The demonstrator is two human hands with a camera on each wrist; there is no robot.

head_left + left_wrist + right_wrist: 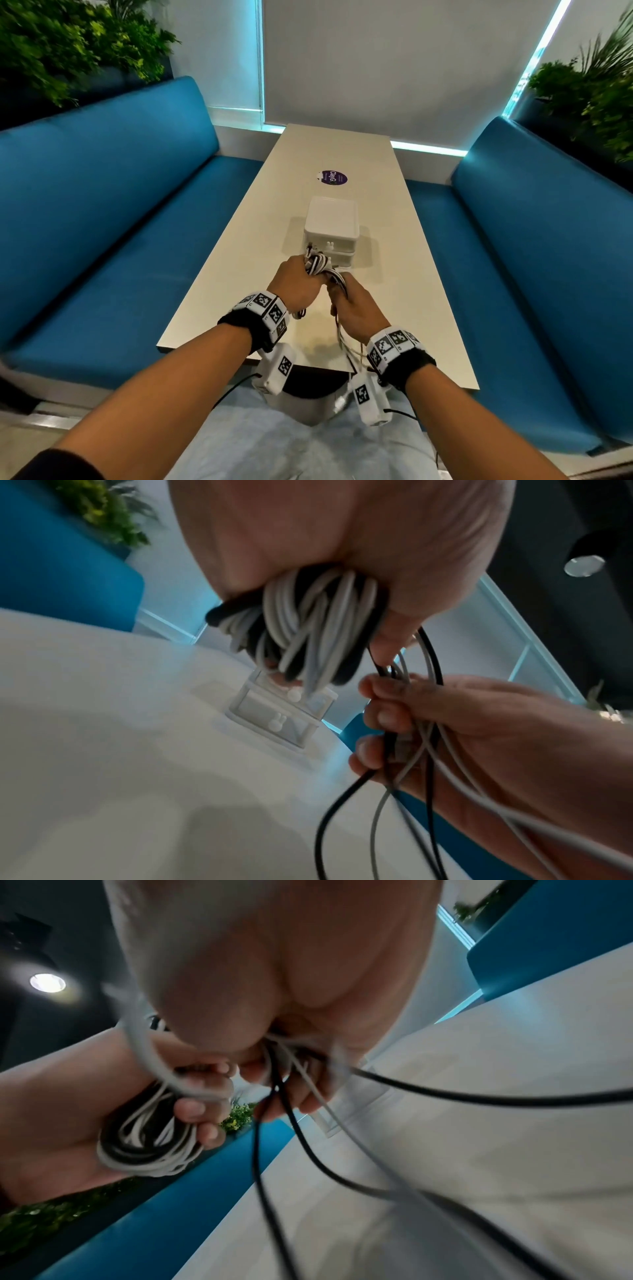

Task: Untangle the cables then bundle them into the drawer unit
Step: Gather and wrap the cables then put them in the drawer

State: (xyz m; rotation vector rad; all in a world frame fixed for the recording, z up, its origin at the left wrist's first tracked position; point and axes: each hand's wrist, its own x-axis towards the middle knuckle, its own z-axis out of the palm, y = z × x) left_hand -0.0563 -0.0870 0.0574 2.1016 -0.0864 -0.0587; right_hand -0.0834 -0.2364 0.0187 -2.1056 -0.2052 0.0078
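Observation:
A coil of white and black cables (317, 263) (308, 626) (143, 1145) is wound up in my left hand (296, 287), whose fingers curl round it. Just to its right, my right hand (354, 305) (394, 718) grips the loose cable strands (404, 804) (291, 1123), which trail down past the near table edge. Both hands hover above the table right in front of the white drawer unit (331, 228) (284, 718), a small two-drawer box with round knobs. Both of its drawers look closed.
The long beige table (394, 308) runs away from me between two blue benches (102, 222) (531, 257). A purple round sticker (334, 177) lies beyond the drawer unit. Plants stand behind both benches.

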